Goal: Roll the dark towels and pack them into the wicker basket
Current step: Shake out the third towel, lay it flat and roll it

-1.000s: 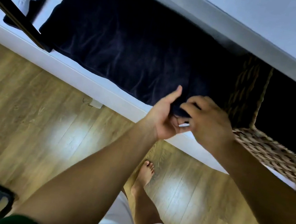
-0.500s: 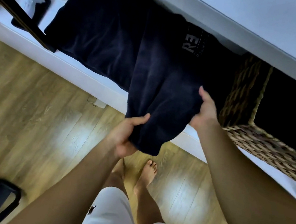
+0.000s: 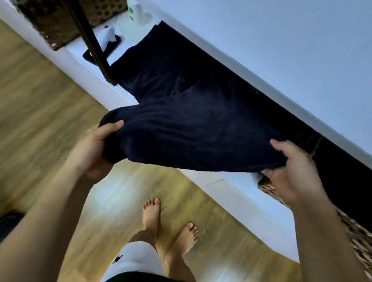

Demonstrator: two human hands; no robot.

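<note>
While the white surface [image 3: 256, 200] carries the far part of the dark towel [image 3: 194, 127], the near part hangs off its edge, just beside the wicker basket [image 3: 370, 248]. My left grip [image 3: 92, 148] and right grip [image 3: 297, 173] each pinch a near corner; if either slackens, I judge the towel could slide to the floor.

no readable text, no legible labels, numbers

Navy towel [image 3: 196, 128], brown woven basket [image 3: 368, 245] (floor [image 3: 27, 103] honey-toned wood).
</note>
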